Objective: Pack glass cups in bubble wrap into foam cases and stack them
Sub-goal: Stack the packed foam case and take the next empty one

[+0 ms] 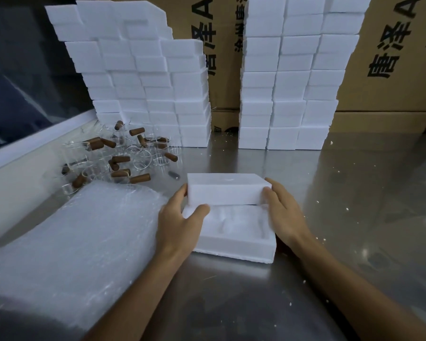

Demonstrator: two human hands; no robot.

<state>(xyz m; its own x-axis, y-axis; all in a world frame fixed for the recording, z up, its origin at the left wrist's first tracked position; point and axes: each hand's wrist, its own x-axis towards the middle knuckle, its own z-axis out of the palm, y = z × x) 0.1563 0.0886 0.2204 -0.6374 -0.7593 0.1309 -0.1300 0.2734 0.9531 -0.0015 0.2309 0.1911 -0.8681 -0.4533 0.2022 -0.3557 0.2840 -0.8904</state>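
A white foam case lies open on the steel table. Its lid half [228,189] is tilted up at the far side, and its moulded bottom half [234,239] lies flat nearer to me. My left hand [180,222] grips the lid's left end, thumb resting at the bottom half's left corner. My right hand [284,212] holds the lid's right end. The bottom half's hollows look empty. A pile of clear glass cups with brown wooden handles [116,156] lies to the far left. A thick stack of bubble wrap sheets [79,239] sits at my left.
Two tall stacks of white foam cases stand at the back, one on the left [153,94] and one on the right [293,77], in front of cardboard boxes [391,57]. A white ledge [22,163] bounds the table on the left. Foam crumbs dot the steel table [354,193].
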